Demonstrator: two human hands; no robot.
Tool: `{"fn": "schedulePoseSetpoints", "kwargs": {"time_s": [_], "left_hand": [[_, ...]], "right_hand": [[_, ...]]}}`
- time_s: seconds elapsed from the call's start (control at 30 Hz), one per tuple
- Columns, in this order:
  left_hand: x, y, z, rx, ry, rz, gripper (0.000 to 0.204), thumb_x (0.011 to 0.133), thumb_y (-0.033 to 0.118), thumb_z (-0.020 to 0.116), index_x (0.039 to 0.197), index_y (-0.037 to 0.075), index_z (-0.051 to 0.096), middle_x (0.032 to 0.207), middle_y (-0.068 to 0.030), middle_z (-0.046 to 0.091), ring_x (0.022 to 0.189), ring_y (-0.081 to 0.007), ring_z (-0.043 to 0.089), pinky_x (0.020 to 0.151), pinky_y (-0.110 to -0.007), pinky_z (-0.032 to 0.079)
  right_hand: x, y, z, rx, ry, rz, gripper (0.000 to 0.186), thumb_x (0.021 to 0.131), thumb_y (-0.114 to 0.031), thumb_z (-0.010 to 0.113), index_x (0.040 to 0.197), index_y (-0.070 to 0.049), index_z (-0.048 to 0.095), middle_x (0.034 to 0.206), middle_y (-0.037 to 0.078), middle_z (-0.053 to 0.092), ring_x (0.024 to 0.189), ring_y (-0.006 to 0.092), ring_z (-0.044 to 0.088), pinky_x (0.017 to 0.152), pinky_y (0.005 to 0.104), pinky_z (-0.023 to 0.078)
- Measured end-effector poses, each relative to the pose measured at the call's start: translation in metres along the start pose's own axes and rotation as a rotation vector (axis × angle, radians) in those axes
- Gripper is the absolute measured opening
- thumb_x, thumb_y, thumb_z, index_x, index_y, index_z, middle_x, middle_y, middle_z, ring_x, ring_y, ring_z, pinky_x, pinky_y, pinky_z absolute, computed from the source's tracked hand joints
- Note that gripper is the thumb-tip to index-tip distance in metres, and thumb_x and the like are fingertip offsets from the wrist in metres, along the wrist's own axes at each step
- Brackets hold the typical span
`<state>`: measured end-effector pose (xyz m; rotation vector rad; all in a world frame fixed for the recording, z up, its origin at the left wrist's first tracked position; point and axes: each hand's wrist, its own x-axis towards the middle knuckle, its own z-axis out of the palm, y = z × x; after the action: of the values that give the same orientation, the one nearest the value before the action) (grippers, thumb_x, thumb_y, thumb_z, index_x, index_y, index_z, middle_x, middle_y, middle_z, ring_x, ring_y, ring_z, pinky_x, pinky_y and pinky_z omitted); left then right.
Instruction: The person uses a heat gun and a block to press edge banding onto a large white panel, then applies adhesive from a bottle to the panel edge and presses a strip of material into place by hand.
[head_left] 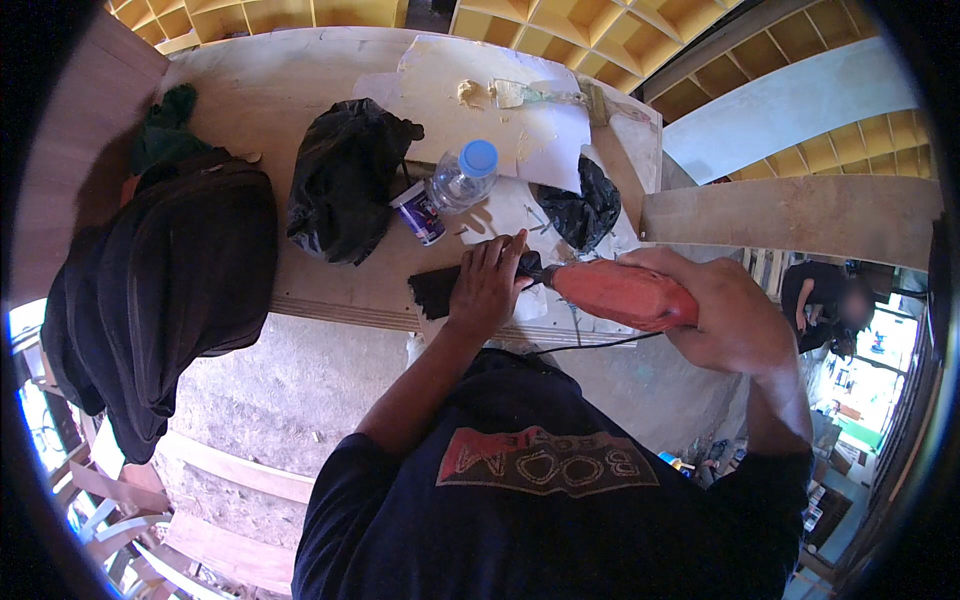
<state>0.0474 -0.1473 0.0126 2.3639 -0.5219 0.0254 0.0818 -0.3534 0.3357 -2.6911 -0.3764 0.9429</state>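
My right hand [720, 310] is closed round the rear of a red power tool [620, 293], with its black front end pointing left. My left hand [488, 283] lies across a dark, rough-edged piece [432, 292] at the near edge of the workbench [340, 300]. Its thumb and fingers curl round the piece, close against the tool's black front. What the piece is, and whether it joins the tool, is hidden under the hand. A thin black cord [600, 345] runs below the tool. Just beyond my left hand stand a clear plastic jar [458, 190] with a blue lid and a small purple-and-white tub [418, 214].
A black plastic bag [350, 180] and a black backpack [190, 260] sit to the left. A crumpled black bag [582, 205] lies beyond the tool. Farther back, a putty-smeared scraper [515, 93] rests on a white sheet [440, 70]. Another person [825, 300] is at the far right.
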Motion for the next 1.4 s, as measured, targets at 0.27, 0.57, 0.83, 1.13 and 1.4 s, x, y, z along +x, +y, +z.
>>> {"fn": "schedulePoseSetpoints", "kwargs": {"time_s": [0.27,0.57,0.83,1.13,1.4], "left_hand": [[0.000,-0.001,0.001,-0.017,0.007,0.008,0.081,0.090,0.029,0.084,0.159,0.008,0.047,0.140,-0.0131,0.060,0.130,-0.0325,0.058,0.111,-0.051,0.045],[-0.008,-0.010,0.013,-0.013,0.103,0.140,0.044,0.091,0.026,0.083,0.129,0.011,0.068,0.133,-0.0152,0.063,0.120,-0.0404,0.061,0.106,-0.057,0.047],[0.009,0.014,0.004,0.068,0.154,0.345,0.025,0.087,0.022,0.084,0.107,0.010,0.074,0.109,-0.0087,0.068,0.110,-0.0352,0.063,0.101,-0.054,0.048],[0.070,0.103,0.104,0.068,-0.274,0.634,0.024,0.093,0.015,0.071,0.116,0.011,0.075,0.117,-0.0109,0.072,0.114,-0.0338,0.067,0.101,-0.049,0.052],[0.073,0.113,0.131,0.299,-0.331,0.689,0.027,0.089,0.014,0.065,0.115,0.007,0.073,0.115,-0.0130,0.071,0.115,-0.0317,0.067,0.106,-0.050,0.051]], "right_hand": [[-0.003,-0.004,0.010,-0.092,0.034,-0.023,0.074,0.075,-0.002,0.077,0.147,-0.016,0.063,0.111,0.020,0.078,0.099,0.0435,0.076,0.093,0.0488,0.058],[-0.080,0.066,0.055,0.464,0.405,0.074,0.082,0.076,-0.004,0.081,0.154,-0.011,0.058,0.133,0.020,0.075,0.123,0.0306,0.074,0.111,0.0400,0.051],[-0.180,0.120,0.162,0.943,0.920,0.381,0.083,0.077,-0.003,0.081,0.155,0.005,0.054,0.137,0.018,0.071,0.121,0.0234,0.069,0.107,0.0372,0.052],[-0.216,0.149,0.245,1.250,1.023,0.593,0.087,0.077,0.003,0.081,0.158,0.005,0.050,0.135,0.014,0.070,0.111,0.0205,0.069,0.091,0.0337,0.056],[-0.220,0.168,0.272,1.312,1.019,0.497,0.084,0.080,0.011,0.077,0.159,0.002,0.049,0.135,0.014,0.070,0.108,0.0192,0.069,0.084,0.0314,0.058]]}}
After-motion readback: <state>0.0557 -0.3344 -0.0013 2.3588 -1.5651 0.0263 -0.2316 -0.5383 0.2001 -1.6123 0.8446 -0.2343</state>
